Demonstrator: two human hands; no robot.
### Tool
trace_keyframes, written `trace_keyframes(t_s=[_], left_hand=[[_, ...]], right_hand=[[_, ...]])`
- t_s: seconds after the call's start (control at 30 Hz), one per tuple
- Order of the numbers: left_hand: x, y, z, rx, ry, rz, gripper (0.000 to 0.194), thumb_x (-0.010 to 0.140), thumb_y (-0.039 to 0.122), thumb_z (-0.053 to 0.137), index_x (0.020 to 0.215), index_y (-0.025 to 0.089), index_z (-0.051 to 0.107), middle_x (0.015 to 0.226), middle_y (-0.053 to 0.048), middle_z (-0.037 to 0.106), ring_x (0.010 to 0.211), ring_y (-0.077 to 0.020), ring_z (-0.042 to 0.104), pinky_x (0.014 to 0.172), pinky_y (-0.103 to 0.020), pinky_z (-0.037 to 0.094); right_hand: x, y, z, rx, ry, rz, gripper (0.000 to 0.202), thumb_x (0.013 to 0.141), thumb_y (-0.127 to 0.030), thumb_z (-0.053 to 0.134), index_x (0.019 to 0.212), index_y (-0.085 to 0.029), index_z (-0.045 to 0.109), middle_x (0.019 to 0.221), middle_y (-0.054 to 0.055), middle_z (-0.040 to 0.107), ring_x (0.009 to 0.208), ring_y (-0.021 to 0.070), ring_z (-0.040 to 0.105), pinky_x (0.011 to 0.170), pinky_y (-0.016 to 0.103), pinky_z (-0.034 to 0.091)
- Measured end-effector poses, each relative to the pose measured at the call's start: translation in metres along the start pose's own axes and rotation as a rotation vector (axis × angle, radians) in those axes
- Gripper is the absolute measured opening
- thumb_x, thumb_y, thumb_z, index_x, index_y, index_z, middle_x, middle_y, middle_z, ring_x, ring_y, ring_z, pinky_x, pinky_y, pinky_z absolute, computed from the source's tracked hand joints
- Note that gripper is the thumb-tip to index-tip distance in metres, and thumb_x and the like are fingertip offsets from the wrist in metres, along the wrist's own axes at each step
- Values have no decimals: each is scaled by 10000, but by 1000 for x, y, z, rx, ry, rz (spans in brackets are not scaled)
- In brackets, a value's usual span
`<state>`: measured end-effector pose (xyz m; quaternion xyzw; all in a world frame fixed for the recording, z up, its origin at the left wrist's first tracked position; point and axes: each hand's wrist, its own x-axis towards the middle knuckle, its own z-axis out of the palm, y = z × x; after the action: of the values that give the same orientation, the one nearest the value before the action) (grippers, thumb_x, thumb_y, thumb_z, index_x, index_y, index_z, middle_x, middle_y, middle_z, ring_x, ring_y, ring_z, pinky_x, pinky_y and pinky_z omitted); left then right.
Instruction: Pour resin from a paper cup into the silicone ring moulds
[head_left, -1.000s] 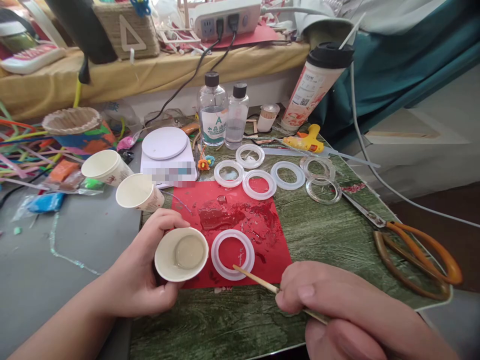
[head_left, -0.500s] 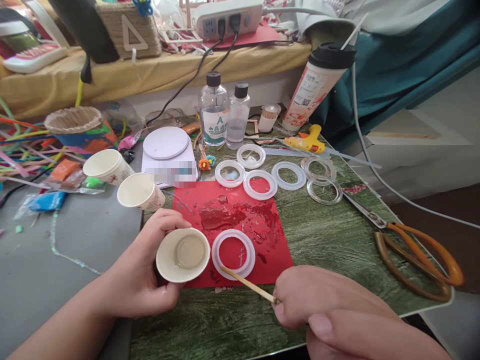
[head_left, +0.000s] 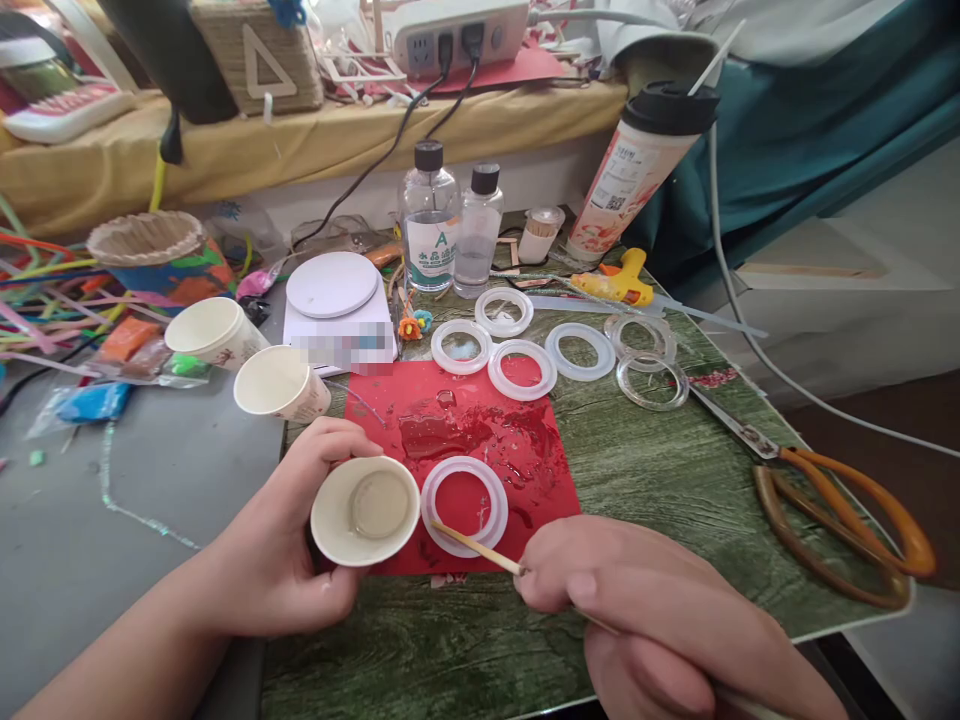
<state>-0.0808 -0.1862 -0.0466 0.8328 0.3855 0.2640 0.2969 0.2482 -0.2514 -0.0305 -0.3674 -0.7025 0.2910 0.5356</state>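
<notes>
My left hand (head_left: 315, 535) is wrapped round a paper cup (head_left: 330, 535), tilted toward me with a little clear liquid at its bottom. Between the fingers of my right hand (head_left: 592, 570) is a thin wooden stick (head_left: 491, 555). Its tip rests on or just over the lower left of a translucent ring mould (head_left: 497, 505), which lies on a wet, resin-spotted red sheet (head_left: 420, 390). Cup and mould sit side by side, nearly touching. More ring moulds (head_left: 581, 352) lie behind the sheet, near some clear rings (head_left: 651, 383).
Two paper cups (head_left: 281, 385) and a white scale (head_left: 337, 300) stand at the left. Behind are a bottle marked A (head_left: 430, 225), a smaller bottle (head_left: 476, 240) and a tall drink cup (head_left: 634, 175). Orange-handled scissors (head_left: 840, 510) lie right, below a yellow glue gun (head_left: 619, 280).
My right hand has moved left and slightly up, carrying the stick's tip along the mould's lower left. The mould has shifted very slightly. My left hand and cup stay put.
</notes>
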Motion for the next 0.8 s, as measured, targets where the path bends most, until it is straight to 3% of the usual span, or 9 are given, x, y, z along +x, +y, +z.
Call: trace_keyframes(t_s=[0.1, 0.2, 0.3, 0.43, 0.67, 0.8], left_hand=[[0, 0, 0, 7, -5, 10, 684, 875, 179, 726, 1519, 334, 555, 1358, -87, 644, 1232, -292, 675, 1089, -417, 652], [0, 1, -1, 16, -11, 19, 684, 877, 176, 715, 1523, 336, 556, 1360, -83, 642, 1233, -283, 678, 1087, -399, 652], [-1, 0, -1, 16, -13, 20, 702, 870, 174, 718, 1533, 337, 554, 1367, -87, 648, 1236, -288, 683, 1083, -406, 659], [-3, 0, -1, 17, -7, 12, 734, 848, 164, 742, 1537, 338, 562, 1372, -103, 669, 1283, -325, 695, 1103, -454, 675], [-5, 3, -5, 28, -35, 19, 737, 879, 207, 734, 1583, 352, 573, 1464, -112, 727, 1336, -328, 779, 1127, -440, 708], [-9, 5, -8, 52, -50, 19, 791, 885, 215, 734, 1640, 371, 556, 1490, -107, 766, 1325, -332, 817, 1112, -429, 723]], right_hand=[[-3, 17, 1, 47, 4, -109, 351, 1277, -294, 595, 1577, -267, 777, 1045, 84, 951, 868, 247, 936, 839, 341, 808], [-7, 26, 6, 45, 39, -87, 301, 1263, -298, 630, 1505, -281, 809, 1028, 69, 946, 840, 252, 929, 792, 363, 803], [-6, 29, 12, 44, 157, 4, 202, 1253, -319, 663, 1324, -285, 849, 944, 45, 920, 759, 237, 905, 720, 356, 773], [8, 33, 18, 106, 334, 230, 257, 1274, -387, 666, 1112, -269, 827, 798, -7, 865, 635, 170, 843, 662, 282, 727], [12, 41, 12, 201, 402, 511, 378, 1196, -577, 793, 1003, -252, 818, 773, 1, 869, 613, 155, 833, 634, 244, 721], [8, 47, 10, 246, 417, 575, 429, 1136, -644, 855, 979, -246, 822, 775, 8, 877, 593, 156, 816, 614, 247, 712]])
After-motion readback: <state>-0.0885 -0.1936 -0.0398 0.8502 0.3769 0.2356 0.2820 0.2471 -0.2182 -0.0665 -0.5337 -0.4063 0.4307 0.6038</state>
